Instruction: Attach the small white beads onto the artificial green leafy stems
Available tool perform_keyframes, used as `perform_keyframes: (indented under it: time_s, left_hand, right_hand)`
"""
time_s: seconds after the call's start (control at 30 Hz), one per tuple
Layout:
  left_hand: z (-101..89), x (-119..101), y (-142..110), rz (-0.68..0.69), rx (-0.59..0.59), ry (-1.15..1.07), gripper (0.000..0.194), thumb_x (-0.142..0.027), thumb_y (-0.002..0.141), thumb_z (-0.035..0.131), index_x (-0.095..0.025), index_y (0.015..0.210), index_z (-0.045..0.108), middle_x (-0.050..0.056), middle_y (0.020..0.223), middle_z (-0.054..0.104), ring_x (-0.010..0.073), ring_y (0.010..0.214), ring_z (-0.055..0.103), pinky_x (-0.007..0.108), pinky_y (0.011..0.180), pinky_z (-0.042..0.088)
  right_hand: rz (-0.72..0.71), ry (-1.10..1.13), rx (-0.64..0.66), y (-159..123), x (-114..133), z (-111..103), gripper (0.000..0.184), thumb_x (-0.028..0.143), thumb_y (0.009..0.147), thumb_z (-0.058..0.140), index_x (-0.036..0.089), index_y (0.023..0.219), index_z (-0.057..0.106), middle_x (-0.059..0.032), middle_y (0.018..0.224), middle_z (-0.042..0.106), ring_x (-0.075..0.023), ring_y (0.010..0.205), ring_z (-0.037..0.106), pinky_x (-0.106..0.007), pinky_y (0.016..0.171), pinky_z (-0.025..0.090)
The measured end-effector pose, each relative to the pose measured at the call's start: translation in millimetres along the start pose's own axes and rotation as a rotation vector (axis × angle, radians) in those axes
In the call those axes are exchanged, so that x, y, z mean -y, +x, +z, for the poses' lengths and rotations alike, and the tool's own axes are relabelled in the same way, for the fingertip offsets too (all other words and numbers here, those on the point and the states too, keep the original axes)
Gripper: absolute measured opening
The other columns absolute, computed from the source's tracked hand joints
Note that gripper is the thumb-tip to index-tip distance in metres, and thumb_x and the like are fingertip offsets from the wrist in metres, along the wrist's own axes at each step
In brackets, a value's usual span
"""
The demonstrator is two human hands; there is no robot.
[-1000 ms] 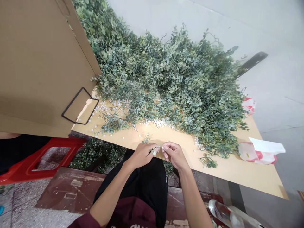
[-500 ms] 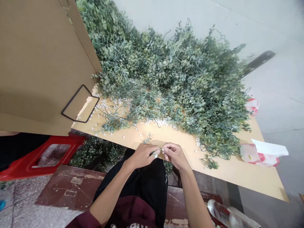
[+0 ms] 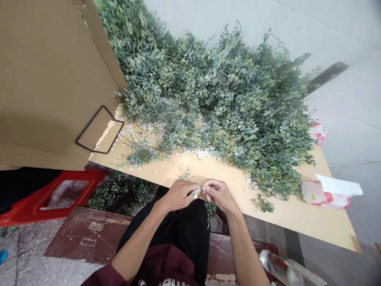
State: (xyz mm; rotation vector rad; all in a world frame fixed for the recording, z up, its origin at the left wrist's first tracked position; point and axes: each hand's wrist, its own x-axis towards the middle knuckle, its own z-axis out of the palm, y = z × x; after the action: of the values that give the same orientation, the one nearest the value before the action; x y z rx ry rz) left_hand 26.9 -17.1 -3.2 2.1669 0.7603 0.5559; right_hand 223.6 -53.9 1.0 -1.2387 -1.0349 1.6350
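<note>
My left hand is closed around a small artificial leaf sprig, whose leafy tip sticks up past the knuckles. A tiny white piece shows on the sprig below the left fingers. My right hand meets it at the fingertips, thumb and forefinger pinched on a small white bead-like piece by the stem. Beyond the hands lies a big heap of artificial greenery, with loose white bead-like pieces scattered along its near edge.
A large cardboard box stands at the left, near a black wire frame. Red-and-white plastic wrapping lies on the right of the tabletop. A red stool is at lower left; a clear plastic container is at lower right.
Both hands stay almost in place. The right fingertips have shifted very slightly at the stem; the heap and loose pieces look the same.
</note>
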Motion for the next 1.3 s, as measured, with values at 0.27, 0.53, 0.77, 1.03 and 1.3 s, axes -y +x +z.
perform_keyframes:
  time_s: [0.27, 0.53, 0.77, 1.03, 1.3]
  left_hand:
    - [-0.5, 1.1, -0.5, -0.005, 0.028, 0.015, 0.029, -0.026, 0.097, 0.038, -0.018, 0.076, 0.057, 0.000, 0.068, 0.060, 0.0142, 0.064, 0.053, 0.024, 0.063, 0.032]
    - [-0.9, 0.0, 1.0, -0.006, 0.021, -0.009, 0.026, -0.024, 0.095, 0.040, -0.018, 0.074, 0.054, -0.001, 0.067, 0.059, 0.0139, 0.063, 0.053, 0.024, 0.062, 0.032]
    - [2.1, 3.1, 0.9, -0.021, 0.013, 0.000, 0.017, -0.015, 0.088, 0.044, -0.019, 0.074, 0.054, 0.000, 0.068, 0.061, 0.0147, 0.064, 0.054, 0.024, 0.062, 0.032]
    - [4.9, 2.8, 1.1, -0.050, 0.001, 0.040, 0.020, -0.018, 0.090, 0.042, -0.019, 0.075, 0.055, 0.001, 0.069, 0.062, 0.0161, 0.065, 0.056, 0.025, 0.062, 0.033]
    - [5.8, 2.1, 0.9, -0.047, 0.002, 0.038, 0.023, -0.020, 0.092, 0.039, -0.019, 0.077, 0.055, 0.001, 0.069, 0.060, 0.0161, 0.065, 0.054, 0.026, 0.063, 0.033]
  right_hand:
    - [-0.024, -0.071, 0.018, -0.2, -0.7, -0.3, 0.023, 0.038, 0.081, 0.071, 0.017, 0.077, 0.067, 0.0014, 0.058, 0.056, -0.0102, 0.049, 0.046, -0.024, 0.049, 0.036]
    - [-0.034, -0.088, 0.037, -0.9, -0.1, 0.9, 0.021, 0.038, 0.084, 0.069, 0.017, 0.080, 0.066, 0.0019, 0.060, 0.055, -0.0100, 0.051, 0.047, -0.023, 0.051, 0.038]
    - [-0.019, -0.108, 0.037, -1.6, 3.4, 4.7, 0.024, 0.041, 0.084, 0.067, 0.018, 0.083, 0.064, 0.0026, 0.060, 0.053, -0.0106, 0.053, 0.048, -0.023, 0.052, 0.043]
    - [-0.032, -0.111, 0.000, -0.6, -2.4, 5.0, 0.022, 0.041, 0.084, 0.066, 0.019, 0.084, 0.063, 0.0028, 0.061, 0.053, -0.0115, 0.052, 0.050, -0.024, 0.049, 0.045]
    - [-0.213, -0.149, -0.127, -4.7, -12.9, 4.6, 0.016, 0.035, 0.082, 0.070, 0.020, 0.086, 0.067, 0.0002, 0.068, 0.059, -0.0140, 0.060, 0.055, -0.027, 0.060, 0.044]
